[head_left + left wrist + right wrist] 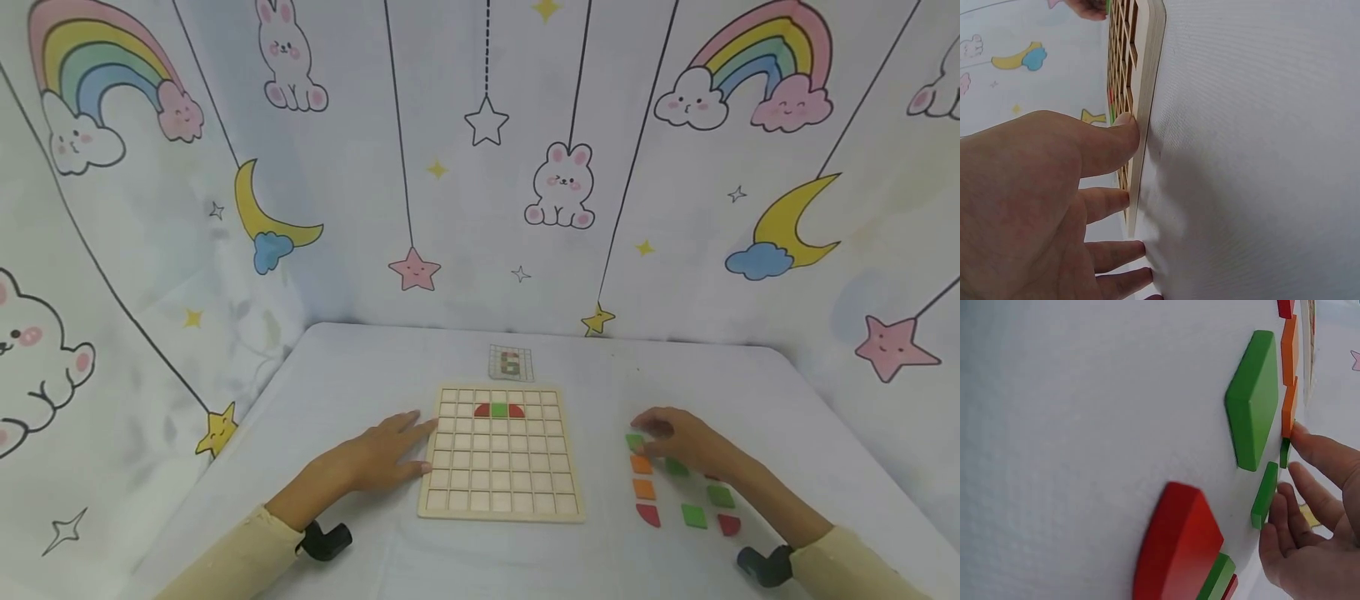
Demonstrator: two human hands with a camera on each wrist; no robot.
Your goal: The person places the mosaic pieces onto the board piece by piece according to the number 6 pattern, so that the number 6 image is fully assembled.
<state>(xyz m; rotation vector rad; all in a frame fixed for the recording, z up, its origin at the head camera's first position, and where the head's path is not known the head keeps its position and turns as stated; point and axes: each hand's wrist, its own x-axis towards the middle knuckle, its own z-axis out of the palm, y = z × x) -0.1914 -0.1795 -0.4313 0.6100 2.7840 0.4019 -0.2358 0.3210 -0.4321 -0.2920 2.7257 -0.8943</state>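
Note:
A pale wooden grid board [500,479] lies on the table. One of its upper rows holds a green square tile [499,410] between two red quarter-round tiles [482,411]. My left hand [382,454], fingers spread and fairly straight, touches the board's left edge; its thumb rests on the rim in the left wrist view. To the right of the board, my right hand [686,437] has thumb and index finger at opposite sides of a green square tile [634,442], pinching it at the tabletop. Its other fingers curl beside another green tile [1265,495].
Below the pinched tile stand orange squares [642,489] and a red quarter-round [648,515] in a column. More green squares [694,517] and a red piece [728,524] lie under the right forearm. A pattern card [511,363] sits behind the board, before a printed cloth backdrop [480,208].

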